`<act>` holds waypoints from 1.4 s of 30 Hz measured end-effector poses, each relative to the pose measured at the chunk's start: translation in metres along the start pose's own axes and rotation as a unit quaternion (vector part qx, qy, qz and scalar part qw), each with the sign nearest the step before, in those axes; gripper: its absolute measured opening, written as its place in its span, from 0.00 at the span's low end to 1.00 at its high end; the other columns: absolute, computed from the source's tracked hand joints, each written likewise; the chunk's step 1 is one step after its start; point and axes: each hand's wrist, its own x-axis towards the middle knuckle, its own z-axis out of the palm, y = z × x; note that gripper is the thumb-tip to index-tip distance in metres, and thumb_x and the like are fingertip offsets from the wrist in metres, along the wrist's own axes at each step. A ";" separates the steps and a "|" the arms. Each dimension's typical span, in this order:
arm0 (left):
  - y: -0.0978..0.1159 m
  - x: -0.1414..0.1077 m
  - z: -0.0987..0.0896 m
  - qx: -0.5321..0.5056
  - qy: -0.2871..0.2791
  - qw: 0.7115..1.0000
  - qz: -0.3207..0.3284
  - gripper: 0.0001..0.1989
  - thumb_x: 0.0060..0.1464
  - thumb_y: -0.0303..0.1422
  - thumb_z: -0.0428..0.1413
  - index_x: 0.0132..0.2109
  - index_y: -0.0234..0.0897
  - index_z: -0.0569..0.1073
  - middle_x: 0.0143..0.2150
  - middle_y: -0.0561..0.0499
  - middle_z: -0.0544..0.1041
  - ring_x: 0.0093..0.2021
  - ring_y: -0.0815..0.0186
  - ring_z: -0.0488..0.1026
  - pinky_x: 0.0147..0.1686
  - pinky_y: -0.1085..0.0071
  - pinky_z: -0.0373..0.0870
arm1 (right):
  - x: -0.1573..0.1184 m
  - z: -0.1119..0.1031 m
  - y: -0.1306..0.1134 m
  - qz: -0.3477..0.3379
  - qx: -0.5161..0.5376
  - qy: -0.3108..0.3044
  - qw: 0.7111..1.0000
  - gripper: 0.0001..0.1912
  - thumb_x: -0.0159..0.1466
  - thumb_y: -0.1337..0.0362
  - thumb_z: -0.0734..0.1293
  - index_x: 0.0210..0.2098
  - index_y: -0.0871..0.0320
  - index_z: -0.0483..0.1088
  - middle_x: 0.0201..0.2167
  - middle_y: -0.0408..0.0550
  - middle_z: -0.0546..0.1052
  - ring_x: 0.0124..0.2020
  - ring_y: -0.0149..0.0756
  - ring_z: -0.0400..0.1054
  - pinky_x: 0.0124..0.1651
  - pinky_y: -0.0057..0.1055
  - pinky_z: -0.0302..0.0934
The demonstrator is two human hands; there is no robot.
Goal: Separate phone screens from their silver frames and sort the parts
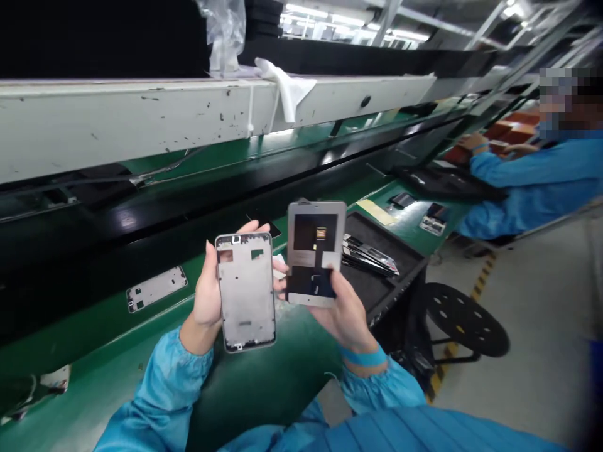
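My left hand (208,289) is closed around a grey metal phone frame (247,295), a flat plate with small cutouts near its top. It is upright, with its inner face toward me. Beside it, to the right, my right hand (346,314) grips a phone screen panel (308,257) whose back shows a silver border, dark areas and a small gold-coloured connector. Frame and panel are apart, both above the green bench. Farther left, another metal frame (157,289) lies flat on the conveyor side of the bench.
A black tray (409,267) holding several thin panels (370,254) stands to the right. Beyond it lie a yellow strip (375,211) and a phone part (434,218). A black stool (466,319) is on the floor. At the far right sits a co-worker in a blue sleeve (527,166).
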 end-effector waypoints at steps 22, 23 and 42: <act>0.000 0.022 -0.028 0.081 0.032 0.972 0.221 0.24 0.66 0.53 0.64 0.60 0.46 0.72 0.57 0.44 0.83 0.53 0.53 0.85 0.56 0.50 0.83 | -0.021 -0.039 -0.027 -0.151 -0.475 -0.181 0.848 0.37 0.76 0.49 0.69 0.80 0.44 0.57 0.61 0.57 0.72 0.56 0.50 0.75 0.58 0.47 0.76; 0.001 0.022 -0.030 0.098 0.014 0.969 0.226 0.24 0.66 0.52 0.65 0.59 0.46 0.72 0.58 0.45 0.83 0.53 0.53 0.85 0.55 0.51 0.84 | -0.018 -0.037 -0.027 -0.156 -0.470 -0.183 0.849 0.37 0.76 0.48 0.69 0.79 0.44 0.57 0.61 0.57 0.72 0.57 0.50 0.75 0.59 0.48 0.75; 0.003 0.032 -0.045 0.296 -0.007 0.929 0.222 0.22 0.59 0.48 0.71 0.54 0.43 0.78 0.43 0.49 0.81 0.36 0.66 0.82 0.39 0.70 0.82 | 0.006 0.015 0.032 -0.106 -0.255 -0.080 0.958 0.51 0.67 0.33 0.71 0.80 0.48 0.57 0.56 0.58 0.70 0.52 0.47 0.73 0.53 0.49 0.80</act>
